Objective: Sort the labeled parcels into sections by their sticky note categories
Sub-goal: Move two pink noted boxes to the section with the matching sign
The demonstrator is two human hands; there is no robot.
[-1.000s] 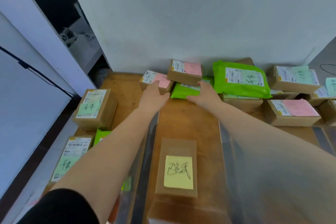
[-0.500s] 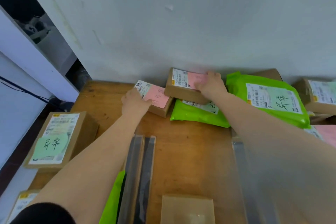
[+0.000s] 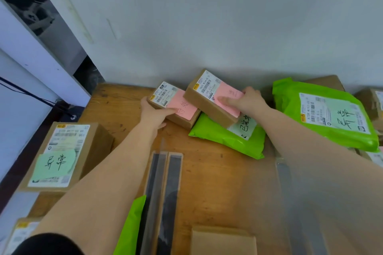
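Head view, nearest first: a plain brown cardboard box (image 3: 222, 241) sits at the near edge of the wooden tabletop (image 3: 209, 182), with two dark divider strips (image 3: 163, 188) running away from it toward the far edge and a clear plastic strip (image 3: 290, 192) to their right. A green mailer's edge (image 3: 132, 225) pokes out beside the left forearm near the strips. At the near left corner a labeled box (image 3: 20, 234) is partly visible, and further along the left edge a larger box with a green sticky note (image 3: 62, 155) lies flat.

Past the strips, the left hand (image 3: 154, 115) grips the near left end of a small box with a pink sticky note (image 3: 176, 105), thumb on top and fingers curled under its side. Just to its right, the right hand (image 3: 246, 102) holds a second pink-noted box (image 3: 211, 97) by its right end, thumb pressed across the note; this box is tilted and rests partly on a green poly mailer (image 3: 226, 138) with a white note. Both pink-noted boxes lie close to the far edge, by the white wall (image 3: 207, 27).

Toward the far right, a larger green mailer with a green note (image 3: 323, 114) lies on top of brown boxes (image 3: 369, 99) against the right edge.
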